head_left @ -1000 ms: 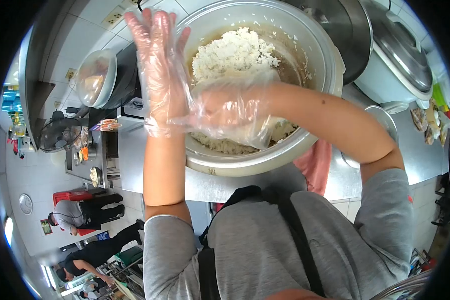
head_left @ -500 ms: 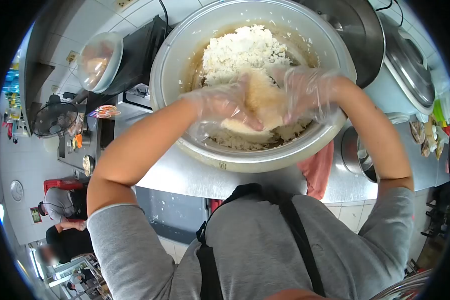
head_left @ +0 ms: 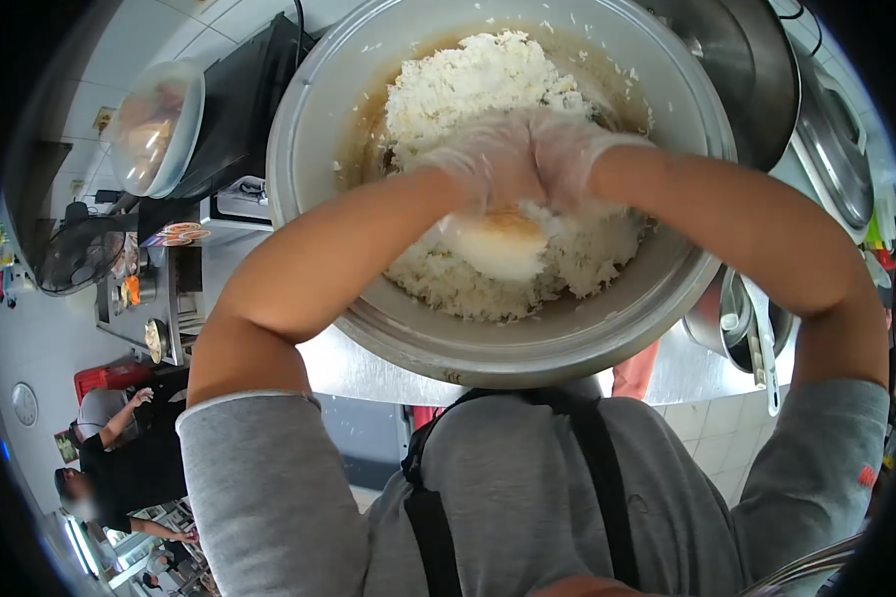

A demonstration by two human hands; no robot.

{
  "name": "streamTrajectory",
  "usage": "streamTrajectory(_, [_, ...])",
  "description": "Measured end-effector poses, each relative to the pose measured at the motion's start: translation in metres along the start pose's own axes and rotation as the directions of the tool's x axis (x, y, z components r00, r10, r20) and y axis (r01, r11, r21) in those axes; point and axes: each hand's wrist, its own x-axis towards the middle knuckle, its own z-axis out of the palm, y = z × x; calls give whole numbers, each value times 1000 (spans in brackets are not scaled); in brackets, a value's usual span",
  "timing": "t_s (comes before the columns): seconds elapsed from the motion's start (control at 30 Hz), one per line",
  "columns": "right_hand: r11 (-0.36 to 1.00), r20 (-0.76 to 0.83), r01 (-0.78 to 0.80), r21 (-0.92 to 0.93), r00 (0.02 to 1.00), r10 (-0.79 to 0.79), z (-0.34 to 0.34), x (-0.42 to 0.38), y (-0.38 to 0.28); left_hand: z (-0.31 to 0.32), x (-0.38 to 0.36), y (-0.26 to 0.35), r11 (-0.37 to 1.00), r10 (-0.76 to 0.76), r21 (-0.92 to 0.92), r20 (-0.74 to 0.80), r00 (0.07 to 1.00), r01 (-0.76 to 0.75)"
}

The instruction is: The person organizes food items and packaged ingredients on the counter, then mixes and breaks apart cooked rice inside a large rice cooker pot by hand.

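A large round metal pot [head_left: 309,129] holds a heap of white cooked rice [head_left: 488,75], with brown-stained patches around it. My left hand [head_left: 488,164] and my right hand [head_left: 572,154], both in clear plastic gloves, meet side by side over the middle of the rice. Their backs face up and they are smeared by motion; the fingers are hidden beneath. Just on the near side of the hands shows a blurred clump of rice [head_left: 498,244] with a tan top. Whether the hands still touch that clump cannot be made out.
A large dark metal lid [head_left: 742,70] leans at the pot's right. A pot with utensils [head_left: 752,328] stands right of the near rim, beside a pink cloth [head_left: 634,373]. Upper left is a covered bowl [head_left: 159,129]. Other people [head_left: 134,458] stand far left.
My hands have rolled over and come together, backs upward; the tan-topped rice clump that was between them now shows below them. The view has shifted closer to the pot.
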Motion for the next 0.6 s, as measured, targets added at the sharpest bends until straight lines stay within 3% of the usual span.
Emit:
streamTrajectory(0.03, [1000,4,-7,0,1000,7,-5,4,3,5,10,-13,1000,3,-6,3,1000,-3])
streamTrajectory(0.1, [992,-216,127,19,969,-120,-18,10,5,18,31,-39,986,-43,-158,6,999,43])
streamTrajectory(0.13, [992,-222,128,16,968,-121,-19,22,11,13,30,-31,987,-40,-154,1,999,40])
streamTrajectory(0.2, [977,-383,-22,-212,921,-62,-14,40,7,7,27,-22,957,-182,208,-119,976,203])
streamTrajectory(0.3, [964,-238,-106,-242,970,47,-30,39,4,8,40,-49,977,-87,185,-127,988,109])
streamTrajectory(0.33, [965,-237,-111,-236,970,53,-36,37,5,0,38,-44,977,-84,185,-120,989,105])
streamTrajectory(0.4, [994,-351,-45,-101,937,6,-47,37,9,-24,40,-37,983,-179,-48,-91,980,175])
streamTrajectory(0.43, [994,-348,-46,-97,937,10,-46,44,15,-27,42,-35,983,-167,41,-199,966,178])
streamTrajectory(0.5, [992,-514,-122,-31,853,88,-46,67,32,-42,45,-31,985,-98,118,-208,973,124])
streamTrajectory(0.53, [992,-514,-124,-29,853,91,-49,84,46,-46,46,-31,978,-27,194,-215,976,70])
streamTrajectory(0.57, [977,-418,-28,-213,906,-65,-54,104,62,-48,49,-32,976,-197,40,-269,943,215])
streamTrajectory(0.6, [921,-293,84,-380,934,-206,-59,113,69,-55,46,-30,976,-193,44,-271,943,212])
